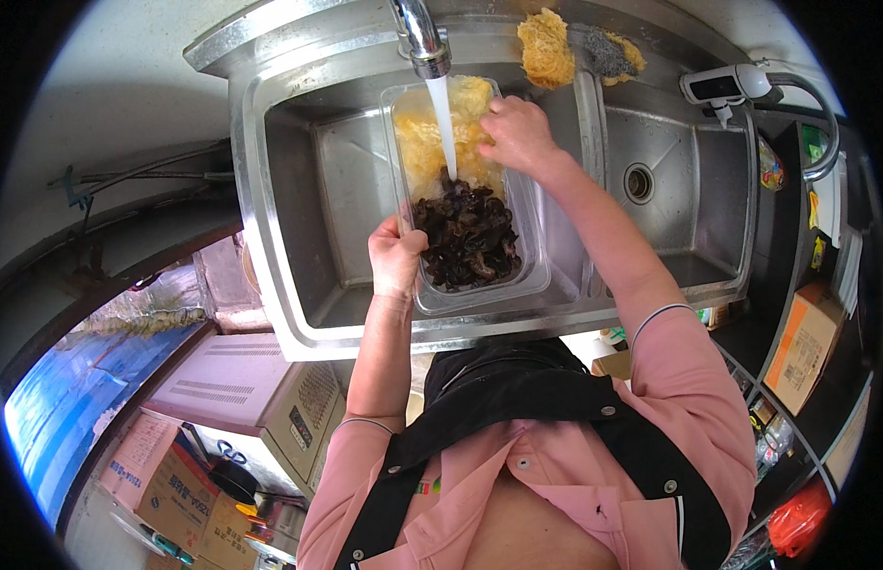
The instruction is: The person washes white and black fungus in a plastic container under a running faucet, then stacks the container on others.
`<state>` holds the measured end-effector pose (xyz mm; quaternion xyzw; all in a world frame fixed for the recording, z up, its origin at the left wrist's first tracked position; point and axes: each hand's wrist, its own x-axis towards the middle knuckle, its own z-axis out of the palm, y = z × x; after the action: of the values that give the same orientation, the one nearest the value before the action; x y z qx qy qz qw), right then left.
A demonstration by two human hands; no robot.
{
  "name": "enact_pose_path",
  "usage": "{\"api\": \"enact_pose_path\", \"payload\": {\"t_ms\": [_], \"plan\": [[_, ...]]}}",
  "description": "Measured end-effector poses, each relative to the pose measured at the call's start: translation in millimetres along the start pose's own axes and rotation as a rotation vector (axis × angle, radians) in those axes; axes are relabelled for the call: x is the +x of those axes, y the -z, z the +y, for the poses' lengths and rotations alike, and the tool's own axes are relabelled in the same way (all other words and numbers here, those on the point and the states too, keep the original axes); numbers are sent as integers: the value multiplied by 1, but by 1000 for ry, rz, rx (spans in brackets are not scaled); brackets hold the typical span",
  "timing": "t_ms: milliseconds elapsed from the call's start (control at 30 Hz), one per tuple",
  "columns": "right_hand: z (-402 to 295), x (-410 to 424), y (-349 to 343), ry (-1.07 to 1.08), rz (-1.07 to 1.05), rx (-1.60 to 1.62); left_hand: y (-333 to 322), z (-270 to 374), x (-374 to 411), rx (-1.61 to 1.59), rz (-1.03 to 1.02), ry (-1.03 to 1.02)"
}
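Note:
A clear plastic container (532, 274) sits in the left basin of a steel sink. Dark, ruffled pieces that look like wood ear fungus (470, 239) fill its near half, and pale yellow, frilly food (430, 139) lies in the far half. Water pours from the chrome faucet (432, 60) between them. My left hand (397, 253) grips the container's left rim, thumb over the edge. At the far right corner, my right hand (518, 135) has its fingers curled at the yellow food; whether they pinch any of it is unclear.
A yellow scrubbing pad (546, 50) and a grey scourer (609, 53) lie on the sink's back ledge. The right basin (669, 235) has a drain, with a white electric faucet (726, 85) above it. Cardboard boxes (804, 342) stand on shelves at right.

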<state>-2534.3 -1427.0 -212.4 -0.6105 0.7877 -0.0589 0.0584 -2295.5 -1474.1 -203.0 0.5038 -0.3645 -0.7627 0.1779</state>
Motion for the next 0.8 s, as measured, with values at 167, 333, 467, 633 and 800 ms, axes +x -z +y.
{"api": "enact_pose_path", "payload": {"t_ms": [167,333,467,633,800], "plan": [[0,1,-4,-6,37,-18,0,0,1,-1,-2,1],[-1,1,-5,0,94,-14,0,-1,1,-32,-6,4],[0,1,-7,11,150,7,-1,0,1,-25,-2,2],[2,1,-11,27,170,20,0,-2,2,3,-8,-6],[4,1,-14,18,177,81,2,-2,3,22,-7,-1]]}}
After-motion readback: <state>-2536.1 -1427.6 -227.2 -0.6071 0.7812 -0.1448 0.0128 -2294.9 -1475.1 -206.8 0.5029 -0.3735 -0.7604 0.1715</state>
